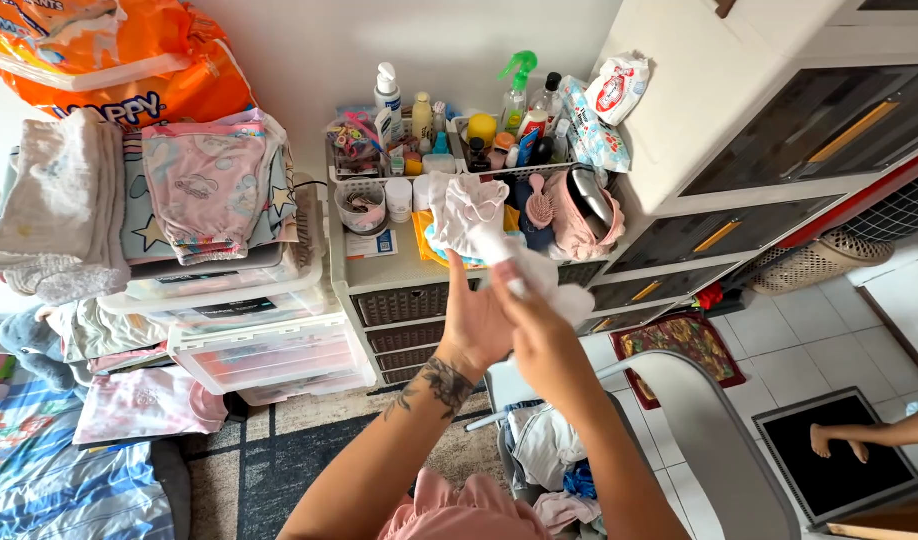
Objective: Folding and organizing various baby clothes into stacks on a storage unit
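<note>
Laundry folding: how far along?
Done: folded clothes are stacked on the plastic drawers. In hand: both hands, left and right, hold a small white garment up mid-fold. Left: a heap of loose clothes sits in the basket below.

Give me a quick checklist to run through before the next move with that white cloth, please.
1. Both hands on the white cloth: ok; left hand and right hand grip it.
2. Cloth clear of the bottles: ok, held in front.
3. Cloth spread flat: not ok, bunched.
4. Laundry basket within reach: ok, just below.
5. Folded stack steady: cannot tell.
</note>
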